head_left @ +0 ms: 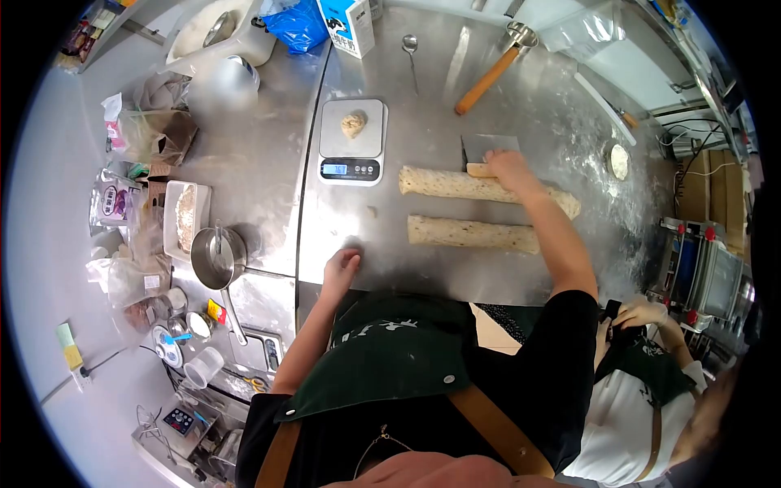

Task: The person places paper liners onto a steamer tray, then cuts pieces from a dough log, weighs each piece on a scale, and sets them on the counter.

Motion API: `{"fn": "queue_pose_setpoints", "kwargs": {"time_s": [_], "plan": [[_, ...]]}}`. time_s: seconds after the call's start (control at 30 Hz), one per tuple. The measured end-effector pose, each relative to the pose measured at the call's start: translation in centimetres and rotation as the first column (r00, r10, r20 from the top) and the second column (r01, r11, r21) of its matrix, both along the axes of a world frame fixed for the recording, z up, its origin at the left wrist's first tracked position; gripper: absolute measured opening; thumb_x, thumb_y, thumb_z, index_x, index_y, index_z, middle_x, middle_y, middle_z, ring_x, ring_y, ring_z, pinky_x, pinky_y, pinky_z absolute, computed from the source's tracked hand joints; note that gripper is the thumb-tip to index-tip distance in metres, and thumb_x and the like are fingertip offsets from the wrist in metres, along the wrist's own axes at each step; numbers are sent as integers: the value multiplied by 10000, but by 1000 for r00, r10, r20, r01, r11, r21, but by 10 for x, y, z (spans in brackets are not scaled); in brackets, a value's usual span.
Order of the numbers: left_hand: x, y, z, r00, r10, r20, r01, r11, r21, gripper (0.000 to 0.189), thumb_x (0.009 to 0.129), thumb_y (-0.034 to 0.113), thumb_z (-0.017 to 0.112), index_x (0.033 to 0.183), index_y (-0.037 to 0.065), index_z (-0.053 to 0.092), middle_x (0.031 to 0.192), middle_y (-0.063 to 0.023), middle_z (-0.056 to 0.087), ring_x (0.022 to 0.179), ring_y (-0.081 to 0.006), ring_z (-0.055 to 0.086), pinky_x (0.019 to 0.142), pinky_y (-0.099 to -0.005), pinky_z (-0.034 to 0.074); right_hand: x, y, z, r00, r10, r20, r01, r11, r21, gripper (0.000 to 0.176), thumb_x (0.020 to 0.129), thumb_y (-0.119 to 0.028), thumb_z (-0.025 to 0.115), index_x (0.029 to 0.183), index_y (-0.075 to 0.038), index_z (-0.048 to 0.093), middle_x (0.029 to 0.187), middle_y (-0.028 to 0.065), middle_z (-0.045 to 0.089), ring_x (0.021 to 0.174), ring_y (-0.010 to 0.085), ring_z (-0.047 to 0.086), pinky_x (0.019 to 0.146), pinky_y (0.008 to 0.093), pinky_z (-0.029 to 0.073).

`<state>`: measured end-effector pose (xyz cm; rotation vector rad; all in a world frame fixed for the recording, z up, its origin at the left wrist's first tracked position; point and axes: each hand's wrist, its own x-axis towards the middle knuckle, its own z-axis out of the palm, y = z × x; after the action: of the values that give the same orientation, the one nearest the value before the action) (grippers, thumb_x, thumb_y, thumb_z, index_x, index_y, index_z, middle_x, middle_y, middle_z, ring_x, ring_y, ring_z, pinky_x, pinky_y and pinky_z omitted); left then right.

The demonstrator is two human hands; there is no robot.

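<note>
My right hand (506, 169) is closed on the wooden handle of a bench scraper (496, 143), whose metal blade lies just beyond the far dough log. That speckled dough log (447, 184) stretches sideways under my right forearm, which hides part of it. Nearer to me lies a second dough log (472, 233), parallel to the first. My left hand (342, 265) is at the table's front edge with its fingers curled in and nothing visible in them. Ahead of it, a small dough piece (352, 124) rests on a digital scale (351, 171) with a lit display.
A spoon (410, 57), a wooden-handled strainer (488, 79) and a milk carton (348, 24) are at the back. Flour dusts the right side around a pale dough lump (619, 162). On the left stand a saucepan (218, 264) and a white tub (188, 220). A co-worker (643, 390) is at right.
</note>
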<state>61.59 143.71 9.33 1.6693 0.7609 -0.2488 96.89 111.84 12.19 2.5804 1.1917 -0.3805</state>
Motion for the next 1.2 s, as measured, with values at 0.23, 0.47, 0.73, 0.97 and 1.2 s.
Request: {"fn": "queue_pose_setpoints", "kwargs": {"time_s": [0.23,0.47,0.73,0.97,1.2], "plan": [[16,-12,-2,1000,10,11,-11,1000,20,239,873,155,622,1049,-7,629,780,-69,655,674,-130,602,597,-267,484,5,1,58,999,11,-40,-7,994,110,351,615,-67,681,941,-43,552,940,121,614,927,275,603,761,366,505],[35,-15,-3,997,-24,76,17,995,96,210,856,150,629,996,-6,645,742,-63,640,639,-122,577,602,-268,476,15,-8,42,999,-16,28,11,990,143,377,587,-113,687,930,-38,550,923,115,603,901,272,596,737,365,499],[147,-26,-5,866,-330,377,181,908,378,192,861,116,623,1014,1,641,857,-96,656,736,-148,619,672,-261,497,15,-13,51,992,-72,107,56,988,146,418,581,-153,718,932,-21,533,903,154,598,864,303,603,733,391,490],[351,-101,18,798,-490,350,221,779,586,301,792,149,671,1050,18,588,985,-178,605,933,-326,603,790,-419,500,14,-33,41,968,-229,103,182,923,340,428,573,-153,717,923,-10,517,855,153,599,812,308,611,690,399,487],[438,-148,0,839,-544,28,341,565,751,414,799,235,672,1135,53,511,1151,-147,526,1081,-320,529,875,-416,481,5,-59,54,867,-498,33,340,637,692,373,623,-82,657,968,-15,532,822,153,594,749,327,597,654,409,481]]}}
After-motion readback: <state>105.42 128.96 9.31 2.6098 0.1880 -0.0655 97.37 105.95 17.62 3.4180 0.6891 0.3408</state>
